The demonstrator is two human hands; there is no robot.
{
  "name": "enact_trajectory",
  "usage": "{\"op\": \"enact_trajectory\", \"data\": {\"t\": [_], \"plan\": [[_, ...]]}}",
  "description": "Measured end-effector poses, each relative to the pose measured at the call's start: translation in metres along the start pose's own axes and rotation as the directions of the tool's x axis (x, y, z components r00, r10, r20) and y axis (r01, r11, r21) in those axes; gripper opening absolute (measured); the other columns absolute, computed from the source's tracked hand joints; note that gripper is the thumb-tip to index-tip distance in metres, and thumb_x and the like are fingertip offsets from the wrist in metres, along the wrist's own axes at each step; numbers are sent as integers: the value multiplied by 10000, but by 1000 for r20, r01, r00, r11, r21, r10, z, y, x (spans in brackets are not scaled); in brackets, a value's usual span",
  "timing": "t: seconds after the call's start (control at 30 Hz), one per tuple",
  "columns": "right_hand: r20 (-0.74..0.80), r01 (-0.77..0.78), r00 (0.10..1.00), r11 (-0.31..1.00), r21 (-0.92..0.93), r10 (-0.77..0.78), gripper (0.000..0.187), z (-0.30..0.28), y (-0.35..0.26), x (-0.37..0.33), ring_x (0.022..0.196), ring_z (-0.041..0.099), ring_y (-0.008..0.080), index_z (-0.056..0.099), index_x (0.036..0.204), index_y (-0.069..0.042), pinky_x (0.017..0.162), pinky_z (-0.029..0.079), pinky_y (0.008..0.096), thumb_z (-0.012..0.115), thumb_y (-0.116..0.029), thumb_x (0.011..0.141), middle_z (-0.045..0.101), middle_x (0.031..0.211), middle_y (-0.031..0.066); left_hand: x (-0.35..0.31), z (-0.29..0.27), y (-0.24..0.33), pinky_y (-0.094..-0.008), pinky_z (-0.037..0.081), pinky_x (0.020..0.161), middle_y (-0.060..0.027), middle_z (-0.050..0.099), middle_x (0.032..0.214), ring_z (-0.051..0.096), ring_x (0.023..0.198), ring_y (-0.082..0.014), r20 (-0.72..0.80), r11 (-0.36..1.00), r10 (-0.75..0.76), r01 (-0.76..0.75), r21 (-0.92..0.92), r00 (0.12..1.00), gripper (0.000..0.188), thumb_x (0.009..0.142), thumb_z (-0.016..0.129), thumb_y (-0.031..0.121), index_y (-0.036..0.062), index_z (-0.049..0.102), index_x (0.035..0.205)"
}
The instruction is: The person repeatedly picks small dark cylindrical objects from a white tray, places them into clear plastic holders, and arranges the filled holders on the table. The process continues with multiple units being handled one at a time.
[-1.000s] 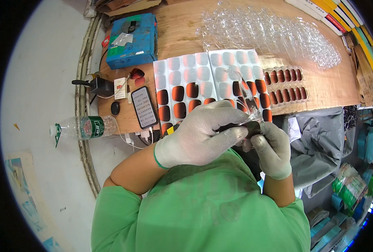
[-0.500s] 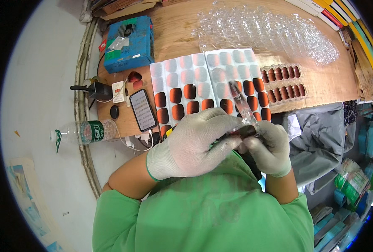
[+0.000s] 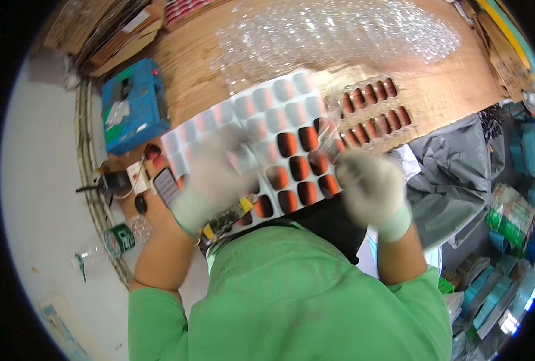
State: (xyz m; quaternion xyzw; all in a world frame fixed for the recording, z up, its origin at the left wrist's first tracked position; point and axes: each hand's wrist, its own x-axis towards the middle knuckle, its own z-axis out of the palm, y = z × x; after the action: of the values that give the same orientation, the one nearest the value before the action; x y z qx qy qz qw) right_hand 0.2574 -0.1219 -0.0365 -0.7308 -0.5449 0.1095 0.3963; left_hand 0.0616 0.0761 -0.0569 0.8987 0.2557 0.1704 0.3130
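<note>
Tinted lenses (image 3: 307,192), dark shading to orange, lie in rows on a pale sheet (image 3: 292,99) along the near edge of the desk (image 3: 189,66). Change noted: both hands, previously together on a clear piece, are now apart. The left hand (image 3: 213,180) is over the left part of the sheet, blurred; whether its grip is released or grasping cannot be determined. The right hand (image 3: 371,188) is beside the sheet's right edge; a blurred clear piece (image 3: 329,135) shows at its fingertips, apparently within its grip. Assessment: two-handed handling is interrupted, the piece being left to the right hand. Two rows of dark lens pieces (image 3: 373,126) lie right of the sheet; a heap of clear plastic (image 3: 339,33) occupies the far edge.
</note>
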Motion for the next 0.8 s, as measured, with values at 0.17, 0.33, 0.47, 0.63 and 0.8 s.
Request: {"op": "enact_trajectory", "data": {"t": [0.17,0.33,0.47,0.63,0.8], "plan": [[-299,-480,877,696,-534,376,279,-77,190,66,883,644,487,647,1068,-42,777,510,547,521,-279,991,672,900,274,147,12,-153,-352,550,734,-159,714,935,697,846,-251,15,678,-735,734,41,678,570,863,730,488,-51,661,1034],[-57,-572,782,679,-460,620,355,-69,239,67,1019,658,432,698,1109,-15,928,517,476,558,-283,924,690,1065,269,168,43,-177,-273,423,473,-17,526,595,519,509,-136,288,422,-777,802,-423,560,284,874,713,347,123,589,750],[-280,-384,921,754,-533,271,364,-41,188,60,1033,665,405,691,1152,-26,926,528,472,616,-290,913,694,1119,226,136,1,-179,-254,400,452,-9,528,616,482,493,-113,108,317,-811,587,-745,576,144,898,644,189,103,579,803],[161,-47,983,973,-224,85,405,42,60,44,1055,627,387,680,1185,-47,947,510,477,682,-286,858,669,1078,201,89,-33,-62,-207,424,542,-3,591,766,537,630,-74,-138,540,-562,235,-808,816,131,941,610,151,32,636,988],[83,-264,939,855,-447,334,478,62,44,45,1100,604,397,629,1202,-4,956,503,487,681,-333,859,625,1138,236,-12,-35,5,-255,498,757,-51,675,960,605,832,-92,-80,763,-363,246,-597,929,248,953,626,124,-39,630,1139]]}}
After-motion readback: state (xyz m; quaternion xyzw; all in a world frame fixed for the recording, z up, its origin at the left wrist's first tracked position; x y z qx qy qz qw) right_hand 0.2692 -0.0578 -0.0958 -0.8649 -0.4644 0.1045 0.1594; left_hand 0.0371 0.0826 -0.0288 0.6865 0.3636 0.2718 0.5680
